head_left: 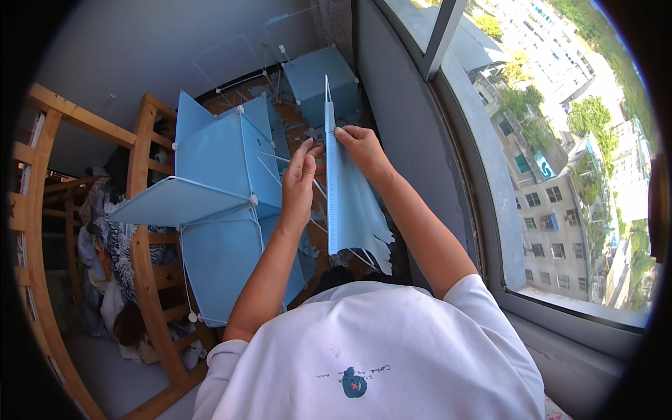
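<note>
A light blue plastic panel stands almost edge-on in front of me, its near right edge ragged and torn. Near the panel's top, my right hand pinches it between thumb and fingers. White rods of a wire frame stick up beyond it. Just left of the panel is my left hand, fingers stretched out and apart, not gripping anything visible; whether its fingertips touch the panel I cannot tell. To the left stands a cube rack of light blue panels, joined with round white connectors.
Further back sits a blue box-shaped unit, with torn blue scraps on the brown floor around it. Wooden bunk-like framing and piled clothes are on the left. A window and its grey wall bound the right side.
</note>
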`<act>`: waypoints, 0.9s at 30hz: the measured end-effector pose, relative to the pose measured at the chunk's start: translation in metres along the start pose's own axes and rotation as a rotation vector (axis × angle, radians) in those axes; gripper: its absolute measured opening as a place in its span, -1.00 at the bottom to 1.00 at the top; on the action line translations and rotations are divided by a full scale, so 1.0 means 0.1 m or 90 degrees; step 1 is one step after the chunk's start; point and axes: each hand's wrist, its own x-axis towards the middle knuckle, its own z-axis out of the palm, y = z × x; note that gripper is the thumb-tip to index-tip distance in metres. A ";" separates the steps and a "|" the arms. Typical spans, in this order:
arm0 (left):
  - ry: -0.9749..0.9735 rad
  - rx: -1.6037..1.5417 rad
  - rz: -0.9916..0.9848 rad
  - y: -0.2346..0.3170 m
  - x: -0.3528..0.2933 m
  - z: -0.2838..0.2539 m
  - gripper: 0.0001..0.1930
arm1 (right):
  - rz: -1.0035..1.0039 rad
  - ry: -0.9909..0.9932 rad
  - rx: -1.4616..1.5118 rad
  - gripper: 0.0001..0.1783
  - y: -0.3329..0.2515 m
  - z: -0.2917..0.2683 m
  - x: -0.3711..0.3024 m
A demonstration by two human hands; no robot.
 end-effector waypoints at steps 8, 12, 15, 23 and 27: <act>-0.138 -0.187 -0.095 -0.18 -0.55 -0.33 -0.31 | 0.119 0.100 0.013 -0.56 -0.32 -0.25 0.04; -0.141 -0.176 -0.089 -0.18 -0.59 -0.37 -0.41 | 0.127 0.108 -0.011 -0.55 -0.31 -0.30 0.13; -0.131 -0.128 -0.082 -0.07 -0.59 -0.36 -0.47 | 0.137 0.083 -0.006 -0.55 -0.34 -0.30 0.13; -0.047 -0.243 0.000 -0.01 -0.53 -0.24 -0.63 | -0.310 0.096 -0.563 -0.61 -0.02 -0.38 0.16; -0.046 -0.262 -0.046 -0.09 -0.48 -0.26 -0.65 | -0.365 -0.115 -0.409 -0.56 -0.13 -0.14 -0.33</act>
